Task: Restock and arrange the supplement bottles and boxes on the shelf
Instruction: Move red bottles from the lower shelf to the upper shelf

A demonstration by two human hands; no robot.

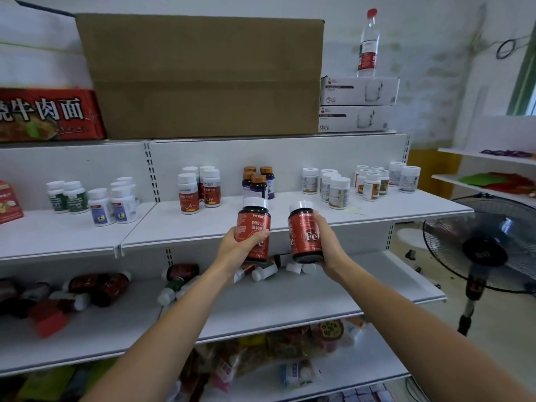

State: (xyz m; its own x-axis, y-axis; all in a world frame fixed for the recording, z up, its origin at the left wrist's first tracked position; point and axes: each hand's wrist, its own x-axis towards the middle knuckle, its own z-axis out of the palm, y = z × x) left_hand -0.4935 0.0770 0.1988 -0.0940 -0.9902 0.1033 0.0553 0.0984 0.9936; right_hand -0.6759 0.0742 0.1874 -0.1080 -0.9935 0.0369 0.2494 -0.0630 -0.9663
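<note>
My left hand (235,248) grips a dark bottle with a red label and white cap (253,224), held upright. My right hand (327,245) grips a matching red "Fe" bottle (304,232) beside it. Both bottles hover in front of the upper white shelf (290,216), just below its front edge. On that shelf stand groups of upright bottles: white-capped red ones (198,188), brown-capped purple ones (258,181) and white ones (333,185). On the shelf below (261,303), several bottles (179,281) lie toppled, partly hidden behind my hands.
A big cardboard box (203,76) and white boxes (358,104) with a water bottle (368,42) sit on top. A standing fan (487,248) is at the right. Red boxes (49,316) lie at the lower left. Snack packs (290,352) fill the bottom shelf.
</note>
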